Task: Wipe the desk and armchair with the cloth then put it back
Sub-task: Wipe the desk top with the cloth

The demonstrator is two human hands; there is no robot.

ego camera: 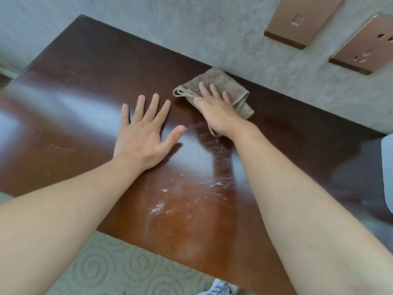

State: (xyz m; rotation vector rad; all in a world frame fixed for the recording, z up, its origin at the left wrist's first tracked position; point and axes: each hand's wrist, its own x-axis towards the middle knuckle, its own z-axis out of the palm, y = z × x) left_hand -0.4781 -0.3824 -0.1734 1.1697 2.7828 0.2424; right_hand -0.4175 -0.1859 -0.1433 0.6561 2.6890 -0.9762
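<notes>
While the right hand [214,111] presses flat on the folded beige dotted cloth [223,86] near the glossy dark-brown wooden desk's [85,81] wall edge, the left hand [144,135] rests splayed and empty, so desk-wiping seems underway, calling next for strokes toward the smeared near side.

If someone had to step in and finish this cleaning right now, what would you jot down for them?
Right hand: pressed flat on the folded cloth, at the desk's far edge by the wall.
Left hand: empty, fingers spread, resting flat on the desk.
Done: wiping is under way.
Left: whitish smears remain on the near part of the desk; armchair not in view; cloth must then go back.
</notes>
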